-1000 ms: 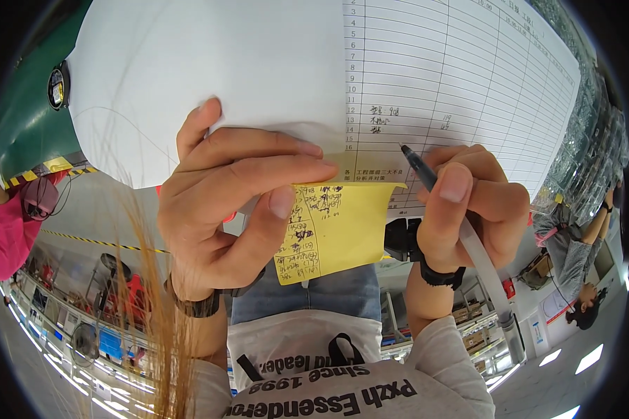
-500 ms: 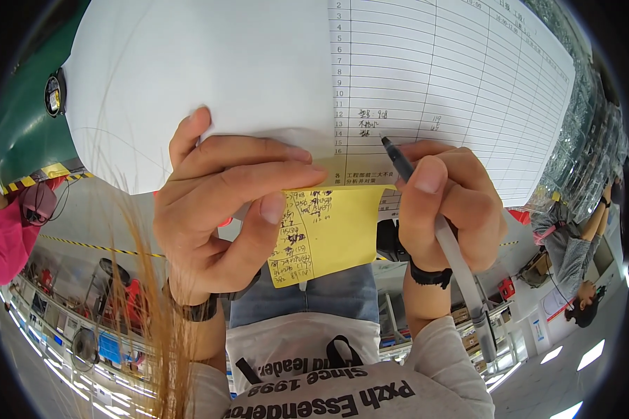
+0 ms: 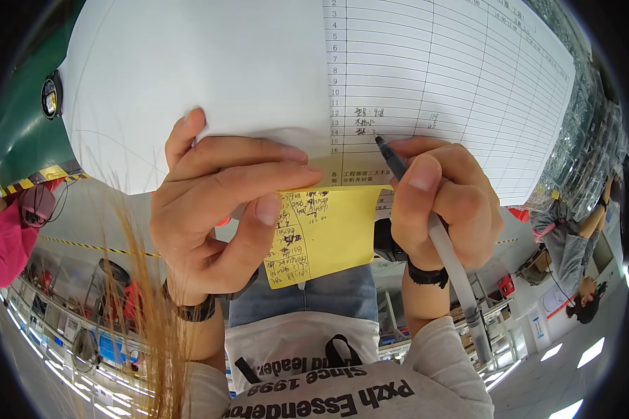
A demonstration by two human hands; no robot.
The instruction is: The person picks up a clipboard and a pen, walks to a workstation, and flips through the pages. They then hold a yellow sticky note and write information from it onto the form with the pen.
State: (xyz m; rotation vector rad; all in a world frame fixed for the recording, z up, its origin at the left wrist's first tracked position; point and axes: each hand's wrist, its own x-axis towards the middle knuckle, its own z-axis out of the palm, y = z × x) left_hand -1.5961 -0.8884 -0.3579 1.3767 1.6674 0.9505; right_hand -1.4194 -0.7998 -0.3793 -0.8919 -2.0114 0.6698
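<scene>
My right hand [image 3: 447, 202] grips a pen [image 3: 451, 258] with a clear barrel and dark tip. That tip rests at a handwritten line low on a printed ruled form [image 3: 482, 91]. Between the thumb and fingers of my left hand [image 3: 220, 209], a yellow sticky note [image 3: 339, 241] is pinched, covered in handwriting along its left side. It hangs over the form's near edge and hides part of the bottom rows. My left fingers also lie over the near edge of a blank white sheet [image 3: 189, 63], which borders the form on the left.
Left of the papers, a round black object [image 3: 51, 96] lies on a green surface [image 3: 31, 133]. Clear plastic packaging [image 3: 583, 133] is heaped along the right. One person in pink [image 3: 17, 241] is at far left, another in grey [image 3: 573, 241] at far right. Shelving appears behind me.
The pen tip has shifted slightly left, and a small new mark stands on the lowest handwritten line. The note and my left hand are nearly still, a touch further left.
</scene>
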